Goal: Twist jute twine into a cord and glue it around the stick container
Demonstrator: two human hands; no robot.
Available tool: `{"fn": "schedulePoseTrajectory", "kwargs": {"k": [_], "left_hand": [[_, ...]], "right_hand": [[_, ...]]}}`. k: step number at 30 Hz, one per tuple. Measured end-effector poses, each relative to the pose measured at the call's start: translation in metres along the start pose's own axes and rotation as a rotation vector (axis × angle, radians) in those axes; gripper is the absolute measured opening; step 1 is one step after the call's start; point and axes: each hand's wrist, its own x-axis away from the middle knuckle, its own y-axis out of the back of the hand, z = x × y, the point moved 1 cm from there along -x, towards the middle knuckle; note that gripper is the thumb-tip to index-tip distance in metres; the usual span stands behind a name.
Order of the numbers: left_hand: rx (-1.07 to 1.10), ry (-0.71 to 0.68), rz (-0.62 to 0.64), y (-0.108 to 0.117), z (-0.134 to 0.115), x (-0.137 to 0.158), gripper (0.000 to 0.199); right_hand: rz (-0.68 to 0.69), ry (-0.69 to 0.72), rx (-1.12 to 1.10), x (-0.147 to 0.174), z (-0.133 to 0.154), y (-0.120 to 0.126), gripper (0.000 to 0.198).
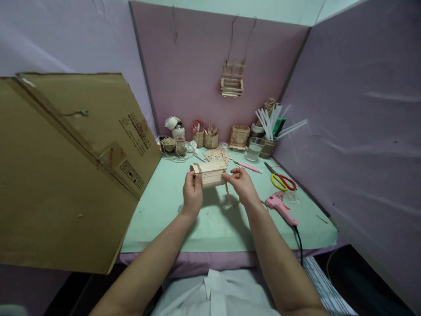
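A small cup of popsicle sticks (213, 174) is held on its side above the table. Around its left end runs a braided twine band (198, 169). My left hand (192, 193) is closed on that end, thumb in front. At the other end, the thumb and fingers of my right hand (241, 184) pinch the cup's edge. A narrow brown strip of twine (227, 188) hangs down there, beside my right fingertips; whether they also grip it I cannot tell.
Loose popsicle sticks (217, 155), a pink craft knife (250, 167), scissors (283, 181) and a pink glue gun (282, 208) lie on the table. Behind stand a water glass (254, 151), twine balls (169, 144) and stick holders (239, 137). A cardboard sheet (75, 175) leans at left.
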Motion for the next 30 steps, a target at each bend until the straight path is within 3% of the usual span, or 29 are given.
{"fn": "schedulePoseTrajectory", "kwargs": {"k": [4,7,10,15,17,30], "left_hand": [[0.145,0.173,-0.038,-0.001,0.013,-0.007,0.025],[0.297,0.321,-0.065,-0.003,0.019,-0.009,0.025],[0.396,0.388,-0.062,-0.005,0.016,-0.009,0.027],[0.416,0.383,-0.032,-0.007,0.011,-0.008,0.026],[0.369,0.355,-0.035,-0.006,0.012,-0.008,0.027],[0.152,0.188,0.035,-0.001,0.013,-0.007,0.030]], "right_hand": [[-0.029,0.048,-0.051,0.001,0.002,0.004,0.042],[-0.063,0.185,-0.060,0.004,0.001,0.007,0.035],[-0.040,0.344,0.089,0.012,-0.003,0.009,0.032],[-0.034,0.734,0.409,0.025,-0.006,0.008,0.036],[-0.053,0.819,0.497,0.028,-0.005,0.008,0.039],[-0.081,0.873,0.671,0.027,-0.008,0.004,0.035]]}}
